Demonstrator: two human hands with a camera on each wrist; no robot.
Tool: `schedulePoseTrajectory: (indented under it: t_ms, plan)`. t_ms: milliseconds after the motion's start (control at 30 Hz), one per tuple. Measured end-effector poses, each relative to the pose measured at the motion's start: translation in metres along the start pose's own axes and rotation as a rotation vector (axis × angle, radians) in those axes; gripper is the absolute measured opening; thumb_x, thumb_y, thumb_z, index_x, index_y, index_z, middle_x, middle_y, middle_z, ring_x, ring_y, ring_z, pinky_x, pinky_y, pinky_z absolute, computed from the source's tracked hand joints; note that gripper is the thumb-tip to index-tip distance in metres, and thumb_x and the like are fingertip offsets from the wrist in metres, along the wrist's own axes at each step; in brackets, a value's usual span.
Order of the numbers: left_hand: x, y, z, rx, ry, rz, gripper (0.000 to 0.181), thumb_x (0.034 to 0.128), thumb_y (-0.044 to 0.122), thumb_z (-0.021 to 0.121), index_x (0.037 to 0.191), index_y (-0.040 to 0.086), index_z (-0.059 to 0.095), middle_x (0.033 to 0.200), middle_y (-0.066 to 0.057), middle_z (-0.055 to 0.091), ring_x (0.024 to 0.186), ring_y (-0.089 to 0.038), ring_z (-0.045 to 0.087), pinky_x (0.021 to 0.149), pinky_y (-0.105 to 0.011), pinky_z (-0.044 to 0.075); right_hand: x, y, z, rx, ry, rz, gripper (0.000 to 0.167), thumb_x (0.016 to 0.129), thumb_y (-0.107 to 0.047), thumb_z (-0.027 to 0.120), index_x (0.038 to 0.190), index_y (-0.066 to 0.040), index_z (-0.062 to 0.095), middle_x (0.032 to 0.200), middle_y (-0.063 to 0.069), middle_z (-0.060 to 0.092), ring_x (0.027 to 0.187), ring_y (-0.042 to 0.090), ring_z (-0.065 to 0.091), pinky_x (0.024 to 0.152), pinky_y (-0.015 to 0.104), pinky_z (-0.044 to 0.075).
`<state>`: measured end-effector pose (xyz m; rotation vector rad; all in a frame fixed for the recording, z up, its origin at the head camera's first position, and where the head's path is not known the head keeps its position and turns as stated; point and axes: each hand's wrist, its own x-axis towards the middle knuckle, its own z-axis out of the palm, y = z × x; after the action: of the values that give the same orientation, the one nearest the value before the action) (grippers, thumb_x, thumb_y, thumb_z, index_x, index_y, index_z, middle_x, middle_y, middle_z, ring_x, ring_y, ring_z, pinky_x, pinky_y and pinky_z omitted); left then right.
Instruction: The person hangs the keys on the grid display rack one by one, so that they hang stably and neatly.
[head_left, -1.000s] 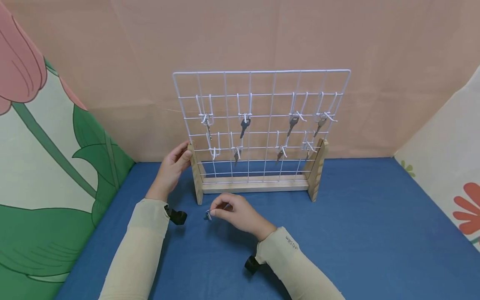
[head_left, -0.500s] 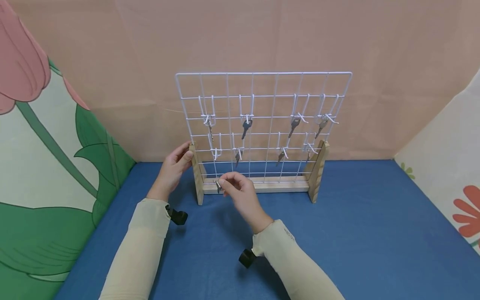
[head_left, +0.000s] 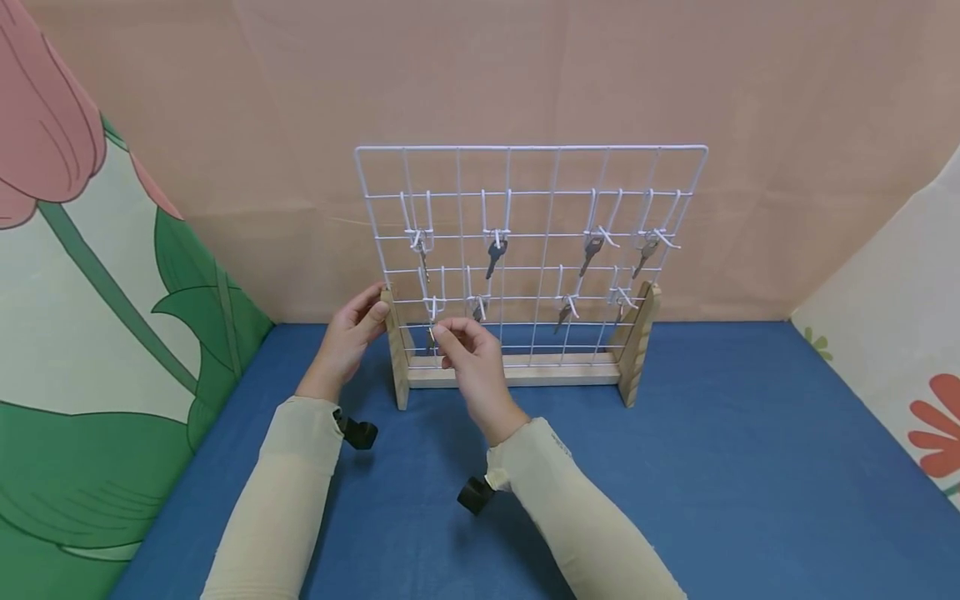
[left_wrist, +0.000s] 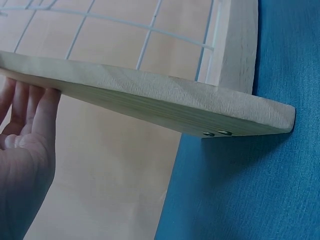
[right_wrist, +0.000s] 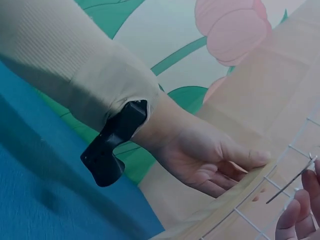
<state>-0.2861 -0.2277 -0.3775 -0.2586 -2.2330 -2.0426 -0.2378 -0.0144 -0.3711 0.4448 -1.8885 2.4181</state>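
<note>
A white wire grid rack [head_left: 531, 148] stands upright in a wooden base [head_left: 555, 377] on the blue cloth. My left hand [head_left: 347, 343] holds the rack's left wooden side post [head_left: 396, 358], with the thumb at the post's edge. In the left wrist view, the fingers [left_wrist: 46, 112] touch the post's outer face. Between thumb and fingertips my right hand [head_left: 477, 367] pinches a small key [right_wrist: 287, 187], its blade pointing down in the head view. The key is just below the lower-left white hook [head_left: 433, 308], close to the grid; whether they touch cannot be told.
Several keys hang from the other hooks, among them a dark key [head_left: 496, 255] in the upper row and another key [head_left: 592, 252] to its right. Blue cloth [head_left: 720, 467] covers the table. A brown backdrop [head_left: 750, 208] rises behind the rack, with flowered panels at both sides.
My right hand has lifted the key from low in front of the rack, up and slightly right, to the lower-left hook. The left hand keeps its hold on the post.
</note>
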Motion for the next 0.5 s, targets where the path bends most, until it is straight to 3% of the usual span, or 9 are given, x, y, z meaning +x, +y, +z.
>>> schedulePoseTrajectory:
  t_ms: [200,500]
  plan:
    - [0.001,0.0,0.0,-0.006,-0.007,0.015,0.064,0.1052,0.032,0.051,0.159,0.005,0.03,0.155,-0.022,0.037,0.143,-0.033,0.039,0.112,-0.038,0.038,0.005,0.005,0.004,0.025,0.079,0.012,0.015,0.101,-0.014,0.065,0.108,0.0,0.069,0.097,0.012,0.061,0.076,0.015,0.055,0.067,0.022,0.049]
    - [0.0,-0.001,0.0,-0.004,-0.004,0.01,0.064,0.105,0.032,0.052,0.159,0.006,0.031,0.155,-0.022,0.037,0.142,-0.033,0.04,0.11,-0.036,0.04,0.014,0.011,0.009,0.041,0.17,0.028,0.014,0.1,-0.015,0.067,0.102,-0.002,0.069,0.086,0.007,0.058,0.065,0.018,0.05,0.057,0.021,0.046]
